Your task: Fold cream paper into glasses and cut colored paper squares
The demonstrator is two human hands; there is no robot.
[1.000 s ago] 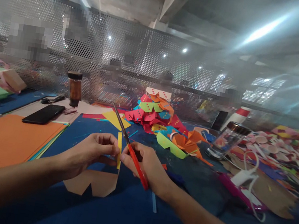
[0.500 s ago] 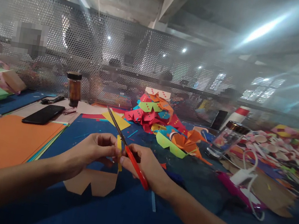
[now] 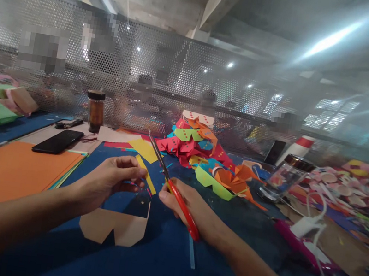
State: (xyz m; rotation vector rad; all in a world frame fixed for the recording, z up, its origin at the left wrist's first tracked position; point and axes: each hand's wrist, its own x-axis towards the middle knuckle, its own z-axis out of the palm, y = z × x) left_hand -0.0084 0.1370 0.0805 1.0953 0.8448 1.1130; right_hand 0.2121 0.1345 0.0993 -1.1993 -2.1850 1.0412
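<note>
My left hand (image 3: 107, 182) pinches a narrow yellow paper strip (image 3: 149, 180) between thumb and fingers above the blue table. In my right hand (image 3: 191, 202) are scissors (image 3: 178, 197) with red handles, held along the palm. Their blades look closed, point away to the upper left and are apart from the strip. Just below my left hand lies a tan paper mask shape (image 3: 95, 224) with a V-shaped notch, its upper edge partly in shadow. Tiny coloured bits show under the strip.
Folded colourful paper masks (image 3: 186, 145) are heaped ahead, with a green mask (image 3: 210, 183) in front. Orange sheets (image 3: 7, 170) and a black phone (image 3: 58, 141) lie left. A brown jar (image 3: 94, 112), a clear bottle (image 3: 285, 179) and a magenta glue gun (image 3: 306, 243) stand or lie around.
My hands have drawn apart, the right one moving right with the scissors. The yellow strip now slants from my left fingers, free of my right hand. The view has shifted slightly.
</note>
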